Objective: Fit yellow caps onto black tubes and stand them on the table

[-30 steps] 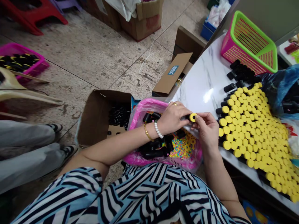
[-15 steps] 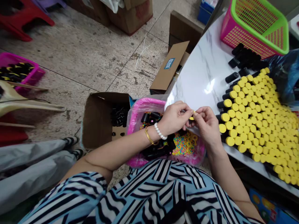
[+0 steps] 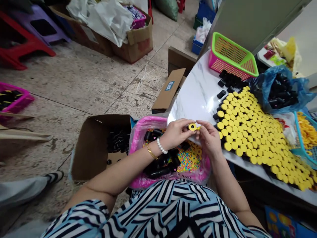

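Observation:
Over the pink tub, my left hand [image 3: 176, 133] pinches a small yellow ring [image 3: 192, 127] with a dark centre between thumb and fingers. Close beside it, the closed fingertips of my right hand [image 3: 210, 138] are on a small yellow tab [image 3: 198, 127] at the ring's right side. I cannot tell if ring and tab are one piece. Below my hands, the plastic-lined pink tub [image 3: 135, 140] contains black tubes [image 3: 158, 170], tiny coloured beads [image 3: 184, 158] and yellow ring pieces [image 3: 196, 154]. Many yellow-capped black tubes [image 3: 252, 132] stand packed on the table to the right.
A white marbled table [image 3: 190, 96] curves along my right. On it are a green and pink basket [image 3: 232, 61], a blue bag [image 3: 264, 91] of black tubes and a blue basket [image 3: 303, 140] of yellow pieces. An open cardboard box [image 3: 86, 148] stands left of the tub.
The view has tilted up and shifted right, showing more of the table. The yellow ring has turned so its dark centre faces me. Both hands remain close together.

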A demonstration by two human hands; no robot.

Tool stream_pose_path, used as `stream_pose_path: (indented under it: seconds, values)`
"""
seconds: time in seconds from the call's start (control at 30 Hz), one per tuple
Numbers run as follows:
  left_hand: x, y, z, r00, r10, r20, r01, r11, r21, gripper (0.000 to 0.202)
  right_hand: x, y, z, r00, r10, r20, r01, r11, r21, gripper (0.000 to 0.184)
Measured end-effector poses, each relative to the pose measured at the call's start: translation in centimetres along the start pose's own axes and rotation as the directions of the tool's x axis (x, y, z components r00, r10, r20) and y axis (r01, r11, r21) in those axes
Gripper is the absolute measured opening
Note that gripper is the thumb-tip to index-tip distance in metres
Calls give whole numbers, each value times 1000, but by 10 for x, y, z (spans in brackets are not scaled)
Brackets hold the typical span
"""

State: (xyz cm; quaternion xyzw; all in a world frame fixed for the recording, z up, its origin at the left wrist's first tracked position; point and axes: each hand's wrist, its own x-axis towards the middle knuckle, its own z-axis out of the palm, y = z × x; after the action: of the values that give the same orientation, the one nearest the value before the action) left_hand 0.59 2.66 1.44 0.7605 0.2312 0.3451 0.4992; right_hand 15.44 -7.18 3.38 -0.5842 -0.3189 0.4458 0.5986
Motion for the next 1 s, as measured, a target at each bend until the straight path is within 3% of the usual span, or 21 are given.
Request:
stream_pose_path:
  seconds: [0.13,0.23,0.33,0.43,0.5,0.6,0.67,0.73,0.8,0.87,0.93,1.0]
  values:
    - [2,0,1,995,-25,98,24,1000,10,27,18,-19,2,975,183,122,-151,960,-234,36]
    - [6,1,-3,986,-53,157,47,998,39,21,25,-26,3,964,222,146,-154,915,-373,36]
    - [16,5,-11,952,-103,289,76,992,103,22,18,-18,6,992,88,89,-46,918,-394,39]
    - [36,13,-13,932,-102,348,18,971,237,24,-8,0,8,991,-128,-32,109,931,-347,56]
    - [53,14,-3,948,-95,305,-15,941,338,29,-34,13,5,962,-251,-110,201,920,-337,60]
    - [78,9,26,955,-95,280,-19,925,378,31,-75,30,-12,930,-354,-102,271,845,-461,37]
    - [86,6,44,954,-64,293,-32,950,311,31,-96,42,-30,944,-330,-5,267,771,-578,20]
    - [81,9,53,968,-9,250,-48,974,220,32,-108,56,-48,963,-253,97,250,691,-679,14]
    - [59,14,51,985,54,164,-84,980,182,27,-113,71,-63,977,-166,131,203,572,-794,18]
    - [26,18,42,982,116,146,-149,960,239,17,-111,82,-70,995,-68,66,88,389,-917,25]
    - [-9,15,33,947,135,291,-236,908,345,24,-105,87,-68,998,35,-55,-60,175,-983,34]
    - [-34,5,29,890,16,455,-284,800,528,33,-95,85,-60,986,131,-107,-107,-4,-994,43]
